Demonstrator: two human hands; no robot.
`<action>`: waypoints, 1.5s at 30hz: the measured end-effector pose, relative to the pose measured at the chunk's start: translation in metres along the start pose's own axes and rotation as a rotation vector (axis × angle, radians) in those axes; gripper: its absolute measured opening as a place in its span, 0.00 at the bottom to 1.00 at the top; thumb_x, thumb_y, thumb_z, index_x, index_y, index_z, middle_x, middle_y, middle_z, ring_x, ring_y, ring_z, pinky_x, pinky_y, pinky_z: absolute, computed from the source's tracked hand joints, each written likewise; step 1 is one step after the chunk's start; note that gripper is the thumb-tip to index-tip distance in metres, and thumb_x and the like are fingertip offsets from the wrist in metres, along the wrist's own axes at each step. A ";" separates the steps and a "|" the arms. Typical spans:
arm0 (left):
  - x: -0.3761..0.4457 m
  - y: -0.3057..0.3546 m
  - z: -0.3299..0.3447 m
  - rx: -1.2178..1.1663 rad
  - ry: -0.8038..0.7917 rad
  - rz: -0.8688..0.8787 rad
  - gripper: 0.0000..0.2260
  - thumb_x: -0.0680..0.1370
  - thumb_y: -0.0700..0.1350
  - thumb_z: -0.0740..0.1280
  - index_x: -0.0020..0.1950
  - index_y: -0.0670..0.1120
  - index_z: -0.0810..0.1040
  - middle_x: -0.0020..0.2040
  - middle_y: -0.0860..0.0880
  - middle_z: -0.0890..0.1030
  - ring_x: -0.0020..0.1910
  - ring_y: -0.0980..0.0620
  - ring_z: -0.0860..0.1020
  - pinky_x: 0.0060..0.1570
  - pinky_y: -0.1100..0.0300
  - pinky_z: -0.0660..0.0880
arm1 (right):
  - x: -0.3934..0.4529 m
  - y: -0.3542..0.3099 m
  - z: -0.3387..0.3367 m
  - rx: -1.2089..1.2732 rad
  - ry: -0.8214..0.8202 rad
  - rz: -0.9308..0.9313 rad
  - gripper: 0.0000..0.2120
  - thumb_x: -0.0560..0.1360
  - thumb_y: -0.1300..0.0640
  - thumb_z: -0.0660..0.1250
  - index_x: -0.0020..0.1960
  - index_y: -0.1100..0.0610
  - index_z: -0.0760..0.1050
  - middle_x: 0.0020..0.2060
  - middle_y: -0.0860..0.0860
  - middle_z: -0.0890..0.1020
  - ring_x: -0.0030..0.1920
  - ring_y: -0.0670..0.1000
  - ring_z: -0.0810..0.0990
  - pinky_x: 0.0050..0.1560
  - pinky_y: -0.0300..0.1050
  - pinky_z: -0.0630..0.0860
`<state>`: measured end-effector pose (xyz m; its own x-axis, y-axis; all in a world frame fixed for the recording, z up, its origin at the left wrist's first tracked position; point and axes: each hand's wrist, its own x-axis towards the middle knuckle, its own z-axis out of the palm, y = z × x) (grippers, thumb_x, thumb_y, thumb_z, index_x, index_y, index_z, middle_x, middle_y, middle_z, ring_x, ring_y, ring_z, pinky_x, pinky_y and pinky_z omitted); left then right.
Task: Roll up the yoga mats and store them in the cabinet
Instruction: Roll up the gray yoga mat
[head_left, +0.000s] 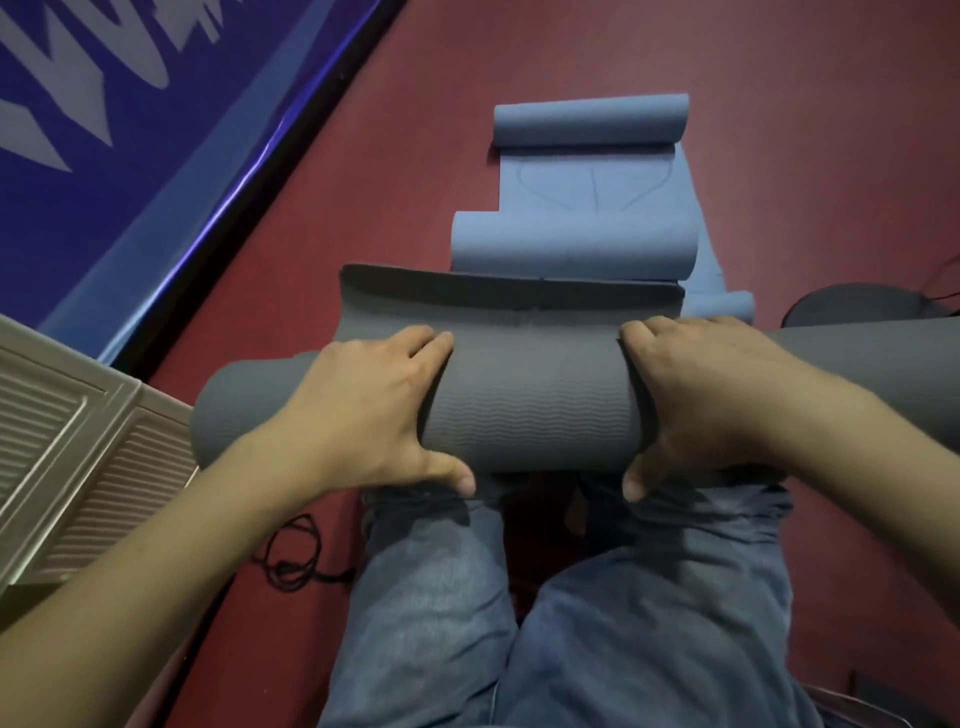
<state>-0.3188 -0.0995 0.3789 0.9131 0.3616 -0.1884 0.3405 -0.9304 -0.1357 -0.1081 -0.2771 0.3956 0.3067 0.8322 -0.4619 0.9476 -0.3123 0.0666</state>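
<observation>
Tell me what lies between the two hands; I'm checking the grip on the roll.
In the head view, only the ridged middle of the grey mat roll lies between the left hand and right hand.

It looks like an exercise or yoga studio: dark red floor covering, a blue banner with big pale lettering along the wall, several yoga mats laid out, and a louvred cabinet door nearby.
</observation>
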 end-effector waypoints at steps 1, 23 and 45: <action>0.001 0.001 0.001 0.007 -0.031 -0.010 0.66 0.54 0.86 0.57 0.80 0.43 0.63 0.74 0.49 0.73 0.66 0.44 0.78 0.57 0.47 0.78 | 0.003 0.001 0.000 0.029 0.005 0.001 0.47 0.47 0.22 0.76 0.51 0.50 0.62 0.54 0.48 0.77 0.54 0.54 0.77 0.53 0.49 0.71; 0.015 0.025 -0.030 -0.041 -0.301 0.155 0.46 0.46 0.83 0.68 0.53 0.53 0.75 0.42 0.54 0.81 0.39 0.50 0.79 0.46 0.52 0.79 | -0.001 0.035 -0.010 0.457 -0.425 -0.024 0.43 0.43 0.33 0.84 0.56 0.42 0.78 0.51 0.41 0.84 0.52 0.47 0.83 0.55 0.49 0.82; 0.055 -0.013 0.001 -0.661 -0.593 0.264 0.40 0.51 0.70 0.79 0.60 0.56 0.81 0.66 0.58 0.80 0.63 0.59 0.78 0.66 0.54 0.75 | -0.024 0.039 -0.007 0.400 0.039 -0.011 0.38 0.51 0.24 0.76 0.54 0.42 0.71 0.48 0.39 0.77 0.50 0.45 0.78 0.53 0.51 0.78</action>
<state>-0.2731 -0.0671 0.3698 0.7774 -0.0654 -0.6256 0.3624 -0.7663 0.5305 -0.0775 -0.3064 0.4159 0.3075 0.8508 -0.4261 0.8438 -0.4508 -0.2913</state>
